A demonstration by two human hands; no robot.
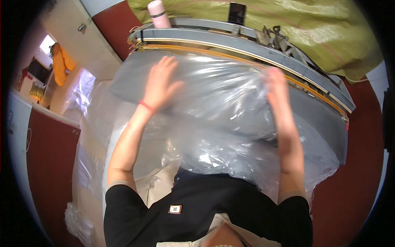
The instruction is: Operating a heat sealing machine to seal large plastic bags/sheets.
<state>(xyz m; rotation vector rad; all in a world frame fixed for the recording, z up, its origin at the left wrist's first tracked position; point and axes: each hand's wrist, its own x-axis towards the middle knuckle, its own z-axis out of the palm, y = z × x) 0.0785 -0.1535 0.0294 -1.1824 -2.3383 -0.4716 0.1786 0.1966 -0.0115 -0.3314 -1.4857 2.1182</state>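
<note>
Clear plastic film [222, 119] lies mid-view over the grey desk [329, 123], below a long metal bar [242, 45] at twelve o'clock. Toward eleven, the left hand [161, 84] is spread, its grip holding nothing; toward one, the right hand [279, 86] blurs, so I cannot tell whether it pinches film. This looks like smoothing; next probably calls for squaring the film's edge along the bar. Farther out at eleven stands a pink bottle [159, 15].

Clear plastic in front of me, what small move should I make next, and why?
I'd probably smooth the clear plastic leftward with your left hand: creases fan across it beside your right hand, while your left hand is open over a smoother part. Your right hand is too blurred to tell its grip.
</note>
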